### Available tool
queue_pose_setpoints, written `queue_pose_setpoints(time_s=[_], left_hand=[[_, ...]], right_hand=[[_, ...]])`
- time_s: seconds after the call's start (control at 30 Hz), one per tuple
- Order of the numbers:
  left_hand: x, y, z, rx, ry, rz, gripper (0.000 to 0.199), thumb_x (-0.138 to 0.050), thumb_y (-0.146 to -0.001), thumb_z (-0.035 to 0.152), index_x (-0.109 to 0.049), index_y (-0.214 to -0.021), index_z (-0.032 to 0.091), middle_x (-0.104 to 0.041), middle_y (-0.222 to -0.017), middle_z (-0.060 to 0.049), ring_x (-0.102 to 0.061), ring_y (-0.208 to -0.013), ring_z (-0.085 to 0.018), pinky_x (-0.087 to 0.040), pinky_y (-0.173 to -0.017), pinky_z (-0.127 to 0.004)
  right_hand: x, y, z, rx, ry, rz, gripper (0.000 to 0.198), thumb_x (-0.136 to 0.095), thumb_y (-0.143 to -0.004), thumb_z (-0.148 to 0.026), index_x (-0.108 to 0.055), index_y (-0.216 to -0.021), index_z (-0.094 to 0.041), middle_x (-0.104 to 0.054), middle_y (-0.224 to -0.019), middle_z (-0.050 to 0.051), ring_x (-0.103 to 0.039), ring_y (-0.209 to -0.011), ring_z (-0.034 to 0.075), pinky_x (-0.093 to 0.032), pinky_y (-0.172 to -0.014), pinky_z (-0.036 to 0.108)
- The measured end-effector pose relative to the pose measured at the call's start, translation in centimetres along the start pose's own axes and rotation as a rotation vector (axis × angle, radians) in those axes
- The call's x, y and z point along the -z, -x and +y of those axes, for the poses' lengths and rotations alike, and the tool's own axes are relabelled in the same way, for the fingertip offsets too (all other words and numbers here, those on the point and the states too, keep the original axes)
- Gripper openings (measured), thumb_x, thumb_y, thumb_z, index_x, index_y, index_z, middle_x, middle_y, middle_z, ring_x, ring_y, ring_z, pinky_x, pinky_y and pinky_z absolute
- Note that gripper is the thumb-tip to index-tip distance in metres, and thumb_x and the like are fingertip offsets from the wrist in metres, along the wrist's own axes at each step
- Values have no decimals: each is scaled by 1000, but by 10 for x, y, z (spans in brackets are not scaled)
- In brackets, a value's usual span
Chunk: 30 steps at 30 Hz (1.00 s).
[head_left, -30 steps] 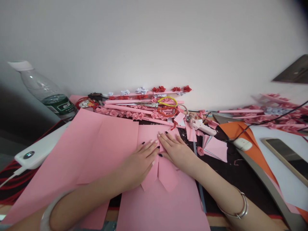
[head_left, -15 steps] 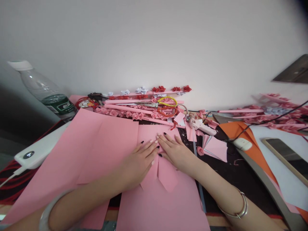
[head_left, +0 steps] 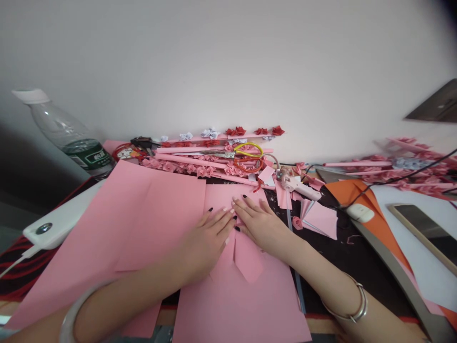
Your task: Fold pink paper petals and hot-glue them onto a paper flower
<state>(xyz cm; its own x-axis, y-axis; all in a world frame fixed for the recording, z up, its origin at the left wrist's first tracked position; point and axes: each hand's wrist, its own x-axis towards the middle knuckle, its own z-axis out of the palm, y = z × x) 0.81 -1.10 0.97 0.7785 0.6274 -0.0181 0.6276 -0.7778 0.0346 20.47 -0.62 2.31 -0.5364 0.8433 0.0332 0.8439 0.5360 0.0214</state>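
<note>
My left hand (head_left: 210, 240) and my right hand (head_left: 262, 226) lie flat on a folded piece of pink paper (head_left: 248, 259), their fingertips meeting near its middle. Both have fingers stretched out and hold nothing. Under the folded piece lies a larger pink sheet (head_left: 243, 307) that reaches the table's front edge. The hands cover most of the folded piece; its lower flaps show below them. More pink sheets (head_left: 167, 209) spread out beneath my left forearm. A clear glue stick (head_left: 299, 290) runs along the right side of the large sheet.
Behind the hands lie scissors (head_left: 248, 151), paper-flower stems (head_left: 193, 159) and a pink glue gun (head_left: 300, 187). A water bottle (head_left: 71, 133) and a white power bank (head_left: 64, 216) are on the left. To the right are small pink papers (head_left: 321, 219), an orange sheet (head_left: 389, 233) and a phone (head_left: 424, 228).
Almost nothing differs. Both hands stay pressed on the folded pink paper in nearly the same place.
</note>
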Motion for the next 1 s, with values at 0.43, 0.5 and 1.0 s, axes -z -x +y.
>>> queue_pose_setpoints(time_s=[0.43,0.5,1.0], left_hand=[[10,12,9,31,3,-21,47,-22,-94,25,-39,-136,11,-38,-142,-12,-30,-133,-27,-19,-108,-49],[10,19,12,49,-4,-26,46,-23,-94,26,-40,-135,11,-40,-140,-12,-33,-131,-28,-20,-107,-50],[42,51,27,15,145,-38,33,-36,-88,21,-61,-109,22,-69,-102,-8,-65,-88,-23,-26,-104,-50]], right_hand=[[1,0,0,0,27,10,47,-39,-93,-28,-36,-138,-15,-34,-144,9,-32,-131,27,-32,-102,52],[2,0,-1,-4,22,3,47,-39,-93,-29,-35,-138,-15,-34,-144,9,-32,-131,28,-32,-102,53],[18,2,-13,-221,10,98,30,-54,-86,-33,-56,-108,-13,-62,-114,14,-54,-110,27,-45,-87,39]])
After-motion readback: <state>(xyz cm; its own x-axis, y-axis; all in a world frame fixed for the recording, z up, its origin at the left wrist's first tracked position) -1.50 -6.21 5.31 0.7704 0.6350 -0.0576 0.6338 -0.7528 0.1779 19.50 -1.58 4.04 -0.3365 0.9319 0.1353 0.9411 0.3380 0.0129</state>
